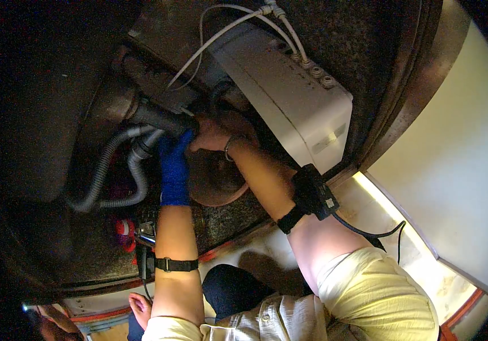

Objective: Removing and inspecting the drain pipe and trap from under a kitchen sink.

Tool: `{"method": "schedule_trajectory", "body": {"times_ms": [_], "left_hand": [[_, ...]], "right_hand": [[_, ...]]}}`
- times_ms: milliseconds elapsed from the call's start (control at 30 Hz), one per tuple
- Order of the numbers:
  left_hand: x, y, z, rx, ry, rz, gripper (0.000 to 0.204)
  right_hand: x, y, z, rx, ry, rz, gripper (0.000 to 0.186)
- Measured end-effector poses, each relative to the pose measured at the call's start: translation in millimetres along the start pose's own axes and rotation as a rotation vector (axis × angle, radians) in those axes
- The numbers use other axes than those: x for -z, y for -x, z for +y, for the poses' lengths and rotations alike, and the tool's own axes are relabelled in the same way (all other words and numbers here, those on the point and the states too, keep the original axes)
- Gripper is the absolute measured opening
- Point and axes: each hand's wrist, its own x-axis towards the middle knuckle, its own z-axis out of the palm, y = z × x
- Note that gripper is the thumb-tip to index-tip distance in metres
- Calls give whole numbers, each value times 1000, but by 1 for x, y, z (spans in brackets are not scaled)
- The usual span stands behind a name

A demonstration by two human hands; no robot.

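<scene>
**Black pipe fitting gripped by two hands beneath a dark underside**

The black pipe fitting lies just left of the white junction box, which serves here as the reference landmark. It runs obliquely, its upper end toward a dark metal block left of the box and its lower end meeting two grey corrugated hoses that curve away down and to the left of the box.

The left hand, in a blue glove, reaches up from below and left of the box; its fingers are wrapped closed around the lower end of the fitting where the hoses join. The right hand, bare, sits directly beside the box's lower left edge, fingers curled against the right end of the fitting; how firmly it grips cannot be told, since the fingertips are hidden.

White cables loop from the box's top edge toward the upper left. Each forearm carries a black strap; the right one bears a small black device below the box, with a black lead trailing to the right. A pale stone floor shows below and right of the box.
</scene>
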Motion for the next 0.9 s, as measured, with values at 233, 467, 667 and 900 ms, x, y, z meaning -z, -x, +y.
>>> {"method": "schedule_trajectory", "body": {"times_ms": [233, 467, 667, 900], "left_hand": [[-48, -3, -2, -279, -65, 229, 45], [-16, 13, 14, -13, 126, -6, 44], [-24, 14, 22, -62, 27, 84, 46], [-67, 11, 28, -167, 52, 315, 50]], "right_hand": [[-6, -11, 18, 89, 101, 93, 62], [-8, 4, 2, 170, 181, 305, 67], [-17, -4, 1, 164, -22, 123, 62], [-17, -16, 24, -3, 121, 217, 48]]}}
